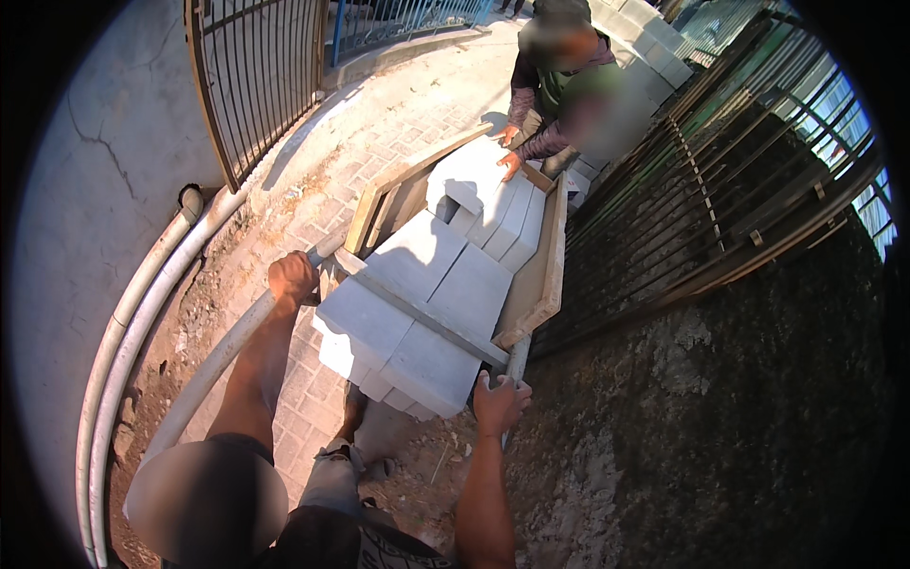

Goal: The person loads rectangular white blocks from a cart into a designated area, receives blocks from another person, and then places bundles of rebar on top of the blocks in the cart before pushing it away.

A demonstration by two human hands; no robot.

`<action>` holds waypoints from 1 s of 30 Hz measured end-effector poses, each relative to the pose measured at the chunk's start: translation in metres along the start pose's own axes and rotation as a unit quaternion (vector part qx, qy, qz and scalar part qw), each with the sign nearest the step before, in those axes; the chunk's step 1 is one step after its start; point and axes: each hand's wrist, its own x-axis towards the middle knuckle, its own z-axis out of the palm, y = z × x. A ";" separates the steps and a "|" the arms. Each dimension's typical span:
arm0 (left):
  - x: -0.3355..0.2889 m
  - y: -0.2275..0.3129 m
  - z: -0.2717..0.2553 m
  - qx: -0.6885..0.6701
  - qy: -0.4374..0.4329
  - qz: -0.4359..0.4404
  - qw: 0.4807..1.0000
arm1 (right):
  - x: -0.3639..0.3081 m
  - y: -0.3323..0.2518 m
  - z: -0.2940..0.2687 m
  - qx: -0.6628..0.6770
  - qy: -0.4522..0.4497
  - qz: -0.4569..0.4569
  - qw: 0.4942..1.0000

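Note:
A wooden-sided handcart [529, 311] stands in front of me, loaded with several pale grey building blocks [412, 248]. Some blocks overhang its near crossbar [427, 318]. My left hand [293, 277] is closed round the cart's pale left handle [327, 248], just off the corner of the load. On the other side, my right hand [502, 403] wraps the right handle [518, 358], close to the nearest blocks. Across the cart, a co-worker [569, 90] leans over with both hands [510, 152] on the far blocks.
Pale pipes [142, 294] run along the wall at left, below an open barred gate [261, 85]. A dark metal fence [701, 190] and rough wall [720, 417] rise close on the right. Paving [379, 142] stretches ahead; more blocks [645, 43] are stacked behind the co-worker.

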 end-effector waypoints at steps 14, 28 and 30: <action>-0.002 0.005 -0.021 -0.012 -0.043 -0.020 0.999 | -0.001 0.001 -0.001 0.003 0.004 -0.007 1.000; -0.005 0.003 -0.017 -0.004 -0.024 -0.010 1.000 | -0.002 -0.001 -0.005 -0.004 -0.014 0.006 1.000; -0.006 0.002 -0.016 -0.003 -0.020 -0.009 1.000 | -0.003 -0.002 -0.007 0.000 -0.015 0.008 1.000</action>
